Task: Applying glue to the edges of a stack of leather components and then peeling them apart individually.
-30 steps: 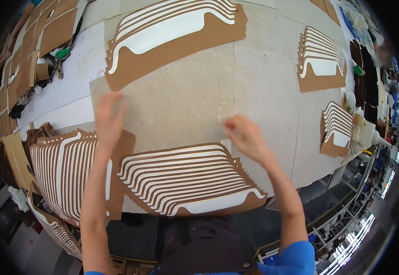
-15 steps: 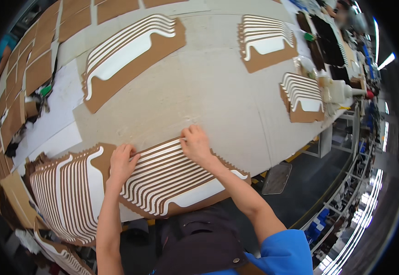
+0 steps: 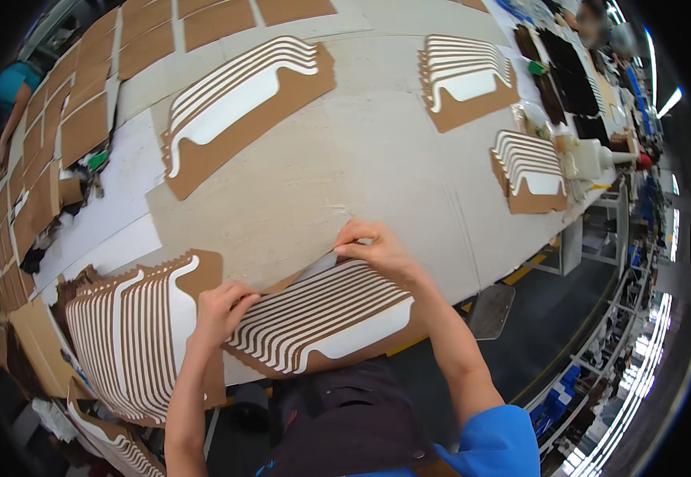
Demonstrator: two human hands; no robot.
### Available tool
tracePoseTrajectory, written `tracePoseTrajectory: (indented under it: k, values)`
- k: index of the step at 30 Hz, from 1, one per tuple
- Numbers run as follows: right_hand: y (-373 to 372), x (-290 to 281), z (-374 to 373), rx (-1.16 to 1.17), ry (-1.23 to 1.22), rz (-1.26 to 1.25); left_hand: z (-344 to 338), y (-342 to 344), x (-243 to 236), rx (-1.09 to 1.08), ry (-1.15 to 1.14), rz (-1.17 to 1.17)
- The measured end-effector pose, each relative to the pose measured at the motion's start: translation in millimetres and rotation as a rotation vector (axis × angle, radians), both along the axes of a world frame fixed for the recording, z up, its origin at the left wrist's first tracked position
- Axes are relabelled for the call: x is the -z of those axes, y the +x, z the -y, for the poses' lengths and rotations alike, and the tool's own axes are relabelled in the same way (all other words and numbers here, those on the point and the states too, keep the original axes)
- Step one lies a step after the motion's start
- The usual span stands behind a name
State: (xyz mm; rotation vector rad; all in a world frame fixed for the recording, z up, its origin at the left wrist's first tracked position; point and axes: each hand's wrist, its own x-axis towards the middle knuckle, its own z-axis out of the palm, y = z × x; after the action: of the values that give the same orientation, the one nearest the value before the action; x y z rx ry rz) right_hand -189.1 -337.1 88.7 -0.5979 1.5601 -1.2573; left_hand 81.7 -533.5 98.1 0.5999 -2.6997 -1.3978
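A fanned stack of brown leather-like panels with white edges lies in front of me at the table's near edge. Its top far panel is partly raised, and a grey underside shows between my hands. My left hand pinches this panel's edge at the left corner. With thumb and fingers together, my right hand holds the same edge farther right, lifted off the panels beneath. Close to my left wrist lies another fanned stack of the same striped panels.
Smaller fanned stacks lie at the far left, far right and right of the table. A white squeeze bottle stands by the right edge. Plain brown sheets cover the far left, where another person's arm shows.
The far panel's edge has come up, baring its grey underside. My right hand has moved right; my left hand has come slightly right and nearer. The whole view has shifted slightly.
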Motion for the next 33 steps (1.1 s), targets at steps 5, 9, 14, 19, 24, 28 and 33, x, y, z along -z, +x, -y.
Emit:
tracePoseTrajectory:
  k: [5,9,14,19,24,28,33]
  values:
    - [-37.2,1.9,58.2,-0.068,0.028,-0.206,31.2,-19.3,36.2,-0.208,0.152,0.074]
    - [-61.1,38.4,99.2,-0.178,0.109,-0.328,55.0,-10.6,60.1,-0.194,0.199,0.256]
    - [-87.3,56.5,103.2,-0.300,0.177,-0.396,71.4,24.8,85.1,-0.266,0.481,0.372]
    - [-131.7,58.0,88.0,-0.537,0.347,-0.512,69.1,27.0,84.8,-0.462,0.448,0.153]
    - [-172.7,53.4,131.3,-0.069,0.070,-0.240,122.7,-32.0,60.0,-0.779,0.543,-0.083]
    - [-198.5,82.0,186.6,0.104,-0.026,-0.228,168.8,-65.9,83.6,-0.809,0.527,-0.248]
    - [-219.8,92.0,231.3,0.210,-0.039,-0.386,201.1,-96.8,103.1,-0.784,0.481,-0.254]
